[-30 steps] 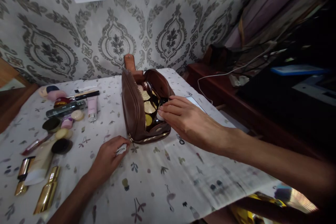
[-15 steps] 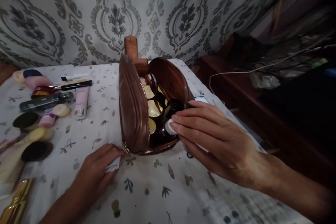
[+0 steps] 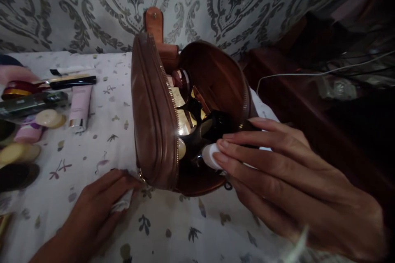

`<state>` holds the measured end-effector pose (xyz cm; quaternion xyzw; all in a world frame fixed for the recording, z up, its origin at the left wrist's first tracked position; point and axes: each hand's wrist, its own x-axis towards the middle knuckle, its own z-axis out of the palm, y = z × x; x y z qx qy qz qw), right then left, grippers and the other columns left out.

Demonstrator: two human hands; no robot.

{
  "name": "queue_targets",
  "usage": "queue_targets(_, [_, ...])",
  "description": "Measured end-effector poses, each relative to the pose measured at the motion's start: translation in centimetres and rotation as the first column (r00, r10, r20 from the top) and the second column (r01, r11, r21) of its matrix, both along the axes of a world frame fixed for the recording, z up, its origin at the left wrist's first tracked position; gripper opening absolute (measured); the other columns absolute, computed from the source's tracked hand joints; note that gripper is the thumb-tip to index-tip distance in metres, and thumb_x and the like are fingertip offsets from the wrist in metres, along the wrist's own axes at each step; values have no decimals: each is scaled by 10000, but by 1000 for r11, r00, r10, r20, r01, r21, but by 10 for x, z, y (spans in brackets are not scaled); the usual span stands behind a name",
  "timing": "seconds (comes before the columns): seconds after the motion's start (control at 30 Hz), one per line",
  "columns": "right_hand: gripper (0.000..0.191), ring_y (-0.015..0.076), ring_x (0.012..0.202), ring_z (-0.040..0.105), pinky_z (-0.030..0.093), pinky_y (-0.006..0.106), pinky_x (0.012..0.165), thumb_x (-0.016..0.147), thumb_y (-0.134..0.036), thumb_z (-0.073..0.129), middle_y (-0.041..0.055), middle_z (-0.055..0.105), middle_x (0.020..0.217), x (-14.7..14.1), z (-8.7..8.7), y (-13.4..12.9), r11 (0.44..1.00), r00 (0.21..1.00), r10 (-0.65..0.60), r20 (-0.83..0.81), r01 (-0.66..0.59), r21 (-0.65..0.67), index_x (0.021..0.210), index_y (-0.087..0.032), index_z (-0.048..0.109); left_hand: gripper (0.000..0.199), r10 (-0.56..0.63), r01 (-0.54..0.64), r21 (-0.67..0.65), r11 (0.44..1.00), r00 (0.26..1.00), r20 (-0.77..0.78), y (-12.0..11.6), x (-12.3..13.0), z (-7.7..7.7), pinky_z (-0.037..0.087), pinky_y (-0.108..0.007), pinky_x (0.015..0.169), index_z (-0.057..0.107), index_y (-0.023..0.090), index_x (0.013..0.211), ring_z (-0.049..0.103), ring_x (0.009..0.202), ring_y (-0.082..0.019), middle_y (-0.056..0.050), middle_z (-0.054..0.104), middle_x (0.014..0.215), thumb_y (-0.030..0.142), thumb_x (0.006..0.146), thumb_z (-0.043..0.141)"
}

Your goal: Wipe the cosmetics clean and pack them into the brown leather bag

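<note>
A brown zippered pouch stands unzipped on the patterned cloth, with bottles and gold-coloured items inside. At the pouch's near right edge, my right hand has its fingertips closed on a white-capped bottle; the bottle's lower part is hidden in the dark interior. My left hand rests on the cloth by the pouch's lower left corner, fingers curled around a crumpled white tissue.
On the left lie a pink tube, a dark green bottle, brushes and several small cosmetics. A patterned wall rises behind. At right are dark red furniture and a white cable.
The view has moved closer to the pouch, which appears larger. My right hand keeps hold of the white cap, and my left hand still has the tissue.
</note>
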<state>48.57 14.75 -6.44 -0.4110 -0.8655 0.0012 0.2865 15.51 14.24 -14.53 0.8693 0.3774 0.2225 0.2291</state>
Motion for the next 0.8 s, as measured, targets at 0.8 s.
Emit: queue_targets(0.8, [324,235,844,661,552,394,780,932,-141,565,32,707,875,-51,12,-34,943,990,135,-41,-116,312,1215,-277,648,201,113,-102,-125,987,990,84,-4,16,2,488,-288,866,663,216,978,664,956,-198,-47,718,998,134,854,528])
